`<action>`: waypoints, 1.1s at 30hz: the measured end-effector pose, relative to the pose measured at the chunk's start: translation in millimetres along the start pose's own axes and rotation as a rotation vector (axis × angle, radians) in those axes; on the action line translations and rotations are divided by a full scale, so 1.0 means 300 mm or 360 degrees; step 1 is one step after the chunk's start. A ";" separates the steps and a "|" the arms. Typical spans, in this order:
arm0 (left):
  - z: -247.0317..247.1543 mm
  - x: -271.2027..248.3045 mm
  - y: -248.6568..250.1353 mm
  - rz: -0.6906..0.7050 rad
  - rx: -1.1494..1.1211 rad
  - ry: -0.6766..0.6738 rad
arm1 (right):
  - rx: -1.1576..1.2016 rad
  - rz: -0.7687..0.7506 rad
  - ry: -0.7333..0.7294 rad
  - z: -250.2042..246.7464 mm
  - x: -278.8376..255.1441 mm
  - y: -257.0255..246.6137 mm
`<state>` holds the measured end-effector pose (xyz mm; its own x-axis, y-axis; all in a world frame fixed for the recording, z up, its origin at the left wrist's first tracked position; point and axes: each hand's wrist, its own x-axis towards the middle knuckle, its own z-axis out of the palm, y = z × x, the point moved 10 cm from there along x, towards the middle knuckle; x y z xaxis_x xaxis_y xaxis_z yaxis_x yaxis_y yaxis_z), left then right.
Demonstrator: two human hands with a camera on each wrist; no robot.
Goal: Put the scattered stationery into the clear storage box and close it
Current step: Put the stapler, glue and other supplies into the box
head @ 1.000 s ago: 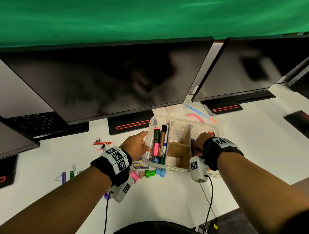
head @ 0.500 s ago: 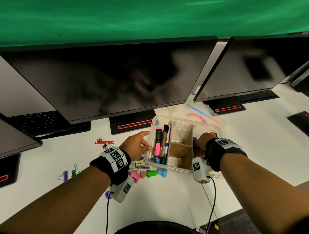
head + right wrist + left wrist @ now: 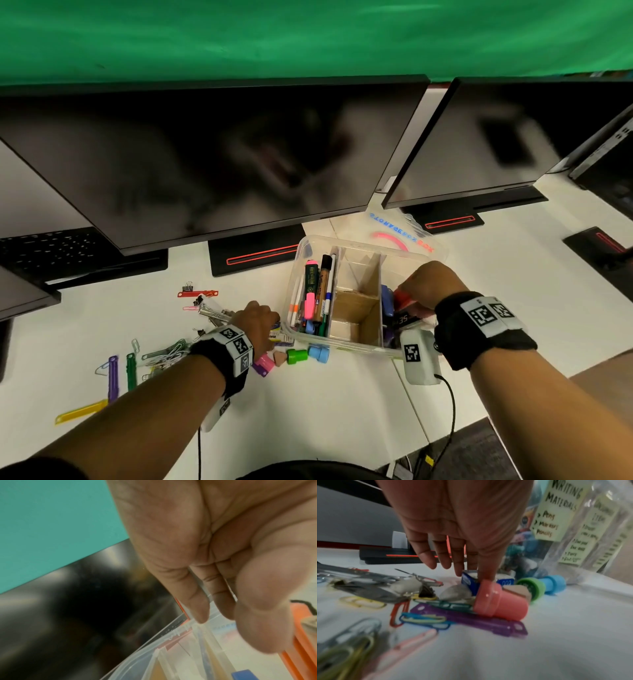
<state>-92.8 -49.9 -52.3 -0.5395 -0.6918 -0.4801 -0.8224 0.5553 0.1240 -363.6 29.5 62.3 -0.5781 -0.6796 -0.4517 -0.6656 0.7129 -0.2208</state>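
Observation:
The clear storage box (image 3: 356, 244) stands open on the white desk, with pens (image 3: 322, 291) in its left compartment and cardboard dividers in the middle. Its lid (image 3: 404, 233) lies behind it. My left hand (image 3: 270, 325) reaches down at the box's left side. Its straight fingers and thumb (image 3: 472, 574) touch a small blue staple box (image 3: 468, 581). A pink stamp (image 3: 500, 601), a green stamp (image 3: 530, 586) and a blue stamp (image 3: 554, 582) lie beside it. My right hand (image 3: 411, 291) is in the right compartment, fingers (image 3: 199, 601) straight, next to an orange item (image 3: 300, 635).
Coloured paper clips (image 3: 164, 353), binder clips and purple (image 3: 113, 377), green and yellow clip bars lie scattered to the left. Two dark monitors (image 3: 212, 161) on black stands (image 3: 257, 253) overhang the desk behind the box. A keyboard (image 3: 51, 246) sits far left. The desk edge is at lower right.
My left hand has left the box's left wall and dropped to the small staple box on the desk. The right hand stays in the right compartment.

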 end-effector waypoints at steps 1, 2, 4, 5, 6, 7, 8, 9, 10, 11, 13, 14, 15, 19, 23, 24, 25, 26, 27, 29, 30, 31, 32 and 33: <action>0.009 0.004 -0.004 -0.0007 0.0008 0.0001 | 0.0092 0.0001 0.0008 -0.004 -0.003 0.015; 0.014 0.005 -0.006 0.0003 0.0007 0.0001 | 0.0180 0.0007 -0.0016 -0.006 -0.010 0.025; 0.012 0.006 -0.020 0.0016 -0.0057 0.0036 | 0.0302 -0.0013 -0.0065 -0.011 -0.035 0.027; 0.006 0.002 -0.033 0.0005 -0.0118 0.0052 | 0.0374 -0.0049 -0.0084 -0.015 -0.049 0.020; -0.007 -0.004 -0.051 -0.0025 -0.0204 0.0072 | 0.0444 -0.0093 -0.0112 -0.018 -0.059 0.009; -0.025 -0.012 -0.078 -0.0081 -0.0300 0.0103 | 0.0491 -0.0150 -0.0120 -0.025 -0.065 -0.005; -0.046 -0.023 -0.111 -0.0146 -0.0389 0.0144 | 0.0530 -0.0204 -0.0126 -0.030 -0.075 -0.026; -0.073 -0.032 -0.146 -0.0205 -0.0469 0.0210 | 0.0574 -0.0264 -0.0137 -0.033 -0.081 -0.050; -0.105 -0.045 -0.186 -0.0257 -0.0534 0.0298 | 0.0645 -0.0308 -0.0153 -0.030 -0.082 -0.071; -0.139 -0.058 -0.223 -0.0308 -0.0598 0.0388 | 0.0699 -0.0344 -0.0174 -0.027 -0.088 -0.096; -0.207 -0.091 -0.268 -0.0340 -0.0687 0.0562 | 0.0768 -0.0430 -0.0210 -0.019 -0.103 -0.158; -0.240 -0.106 -0.265 -0.0313 -0.0717 0.0633 | 0.0766 -0.0478 -0.0229 -0.010 -0.110 -0.192; -0.269 -0.121 -0.251 -0.0266 -0.0744 0.0682 | 0.0758 -0.0524 -0.0260 0.003 -0.120 -0.229; -0.363 -0.179 -0.080 0.0101 -0.0795 0.0808 | 0.0747 -0.0617 -0.0422 0.068 -0.166 -0.355; -0.398 -0.213 0.078 0.0317 -0.0846 0.0829 | 0.0694 -0.0698 -0.0531 0.123 -0.197 -0.425; -0.400 -0.214 0.100 0.0333 -0.0879 0.0811 | 0.0711 -0.0708 -0.0526 0.124 -0.198 -0.430; -0.397 -0.211 0.112 0.0342 -0.0911 0.0779 | 0.0721 -0.0703 -0.0509 0.116 -0.197 -0.428; -0.389 -0.207 0.119 0.0348 -0.0924 0.0721 | 0.0712 -0.0683 -0.0478 0.099 -0.191 -0.416; -0.375 -0.200 0.122 0.0349 -0.0893 0.0648 | 0.0689 -0.0663 -0.0420 0.070 -0.180 -0.398; -0.342 -0.183 0.107 0.0316 -0.0715 0.0522 | 0.0587 -0.0671 -0.0181 -0.031 -0.142 -0.355; -0.323 -0.174 0.090 0.0272 -0.0633 0.0464 | 0.0477 -0.0689 -0.0013 -0.093 -0.121 -0.334; -0.302 -0.166 0.071 0.0219 -0.0587 0.0398 | 0.0323 -0.0696 0.0163 -0.154 -0.102 -0.311; -0.281 -0.159 0.057 0.0174 -0.0570 0.0329 | 0.0129 -0.0679 0.0313 -0.203 -0.087 -0.290; -0.265 -0.154 0.050 0.0150 -0.0564 0.0269 | -0.0067 -0.0651 0.0414 -0.237 -0.076 -0.272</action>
<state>-94.8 -46.3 40.9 -0.6133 -0.7281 -0.3061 -0.7633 0.4468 0.4667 -329.7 -25.6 151.9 -0.3603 -0.9272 -0.1026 -0.8783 0.3742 -0.2977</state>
